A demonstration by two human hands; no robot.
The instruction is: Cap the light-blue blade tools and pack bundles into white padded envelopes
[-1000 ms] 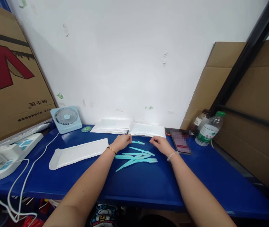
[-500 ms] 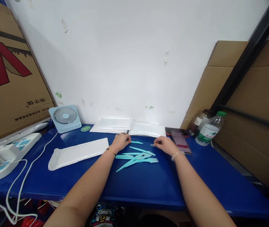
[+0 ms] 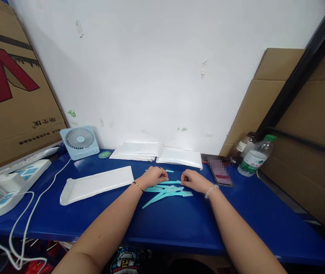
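Several slim teal eyebrow razors (image 3: 164, 195) lie crossed in a loose pile on the blue table. At the pile's back edge, one razor (image 3: 171, 182) lies level between my hands. My left hand (image 3: 154, 176) is closed, fingertips pinched at this razor's left part. My right hand (image 3: 193, 180) pinches its right end, which the fingers hide. A single razor (image 3: 170, 171) lies apart behind my left hand, partly covered by it.
A white padded mailer (image 3: 99, 184) lies left, with stacked white mailers (image 3: 134, 151) and another pile (image 3: 179, 156) along the wall. Around them are a blue fan (image 3: 79, 141), a power strip (image 3: 32, 173), a phone (image 3: 221, 173) and bottles (image 3: 255, 158).
My left hand has left the razor at the back and moved right and nearer. My right hand has moved slightly left, to the end of a razor at the pile, which now lies more level.
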